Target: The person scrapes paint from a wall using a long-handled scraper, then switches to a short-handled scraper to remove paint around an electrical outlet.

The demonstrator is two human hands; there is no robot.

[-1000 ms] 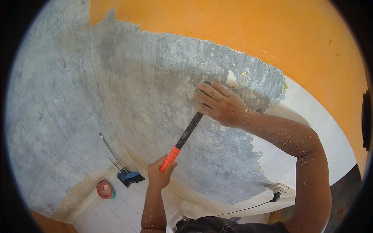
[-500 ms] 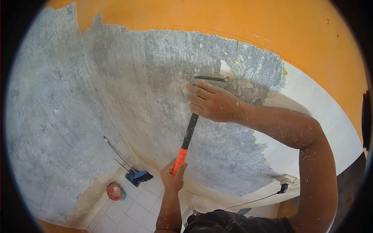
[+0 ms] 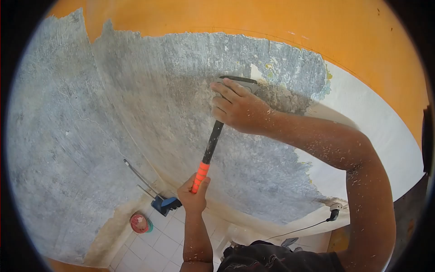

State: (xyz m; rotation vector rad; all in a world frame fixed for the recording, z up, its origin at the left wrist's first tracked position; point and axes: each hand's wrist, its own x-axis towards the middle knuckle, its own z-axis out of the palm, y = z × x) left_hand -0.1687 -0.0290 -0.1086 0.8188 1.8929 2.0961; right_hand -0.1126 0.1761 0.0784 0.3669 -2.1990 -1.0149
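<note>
A long-handled scraper point(image 3: 212, 143) with a black shaft and orange grip slants up across the wall. Its wide blade head point(image 3: 248, 83) meets the grey, stripped part of the wall point(image 3: 149, 77), just below a small white patch point(image 3: 255, 71). My left hand point(image 3: 193, 196) is closed around the lower end of the orange grip. Higher up, my right hand point(image 3: 240, 107) is wrapped over the scraper close to its head, fingers pressing on it and covering part of the metal. Pale flakes cling to my right arm.
Orange paint point(image 3: 217, 16) borders the stripped area above, and a white surface point(image 3: 362, 109) lies to the right. Below left are a blue dustpan point(image 3: 160, 205) with a broom and a red basket point(image 3: 139, 223) on floor tiles. A plugged-in cord point(image 3: 333, 215) hangs at lower right.
Both hands and the scraper have moved a little up the wall, its head now nearer the white patch. The whole view has shifted slightly too. Both grips stay the same.
</note>
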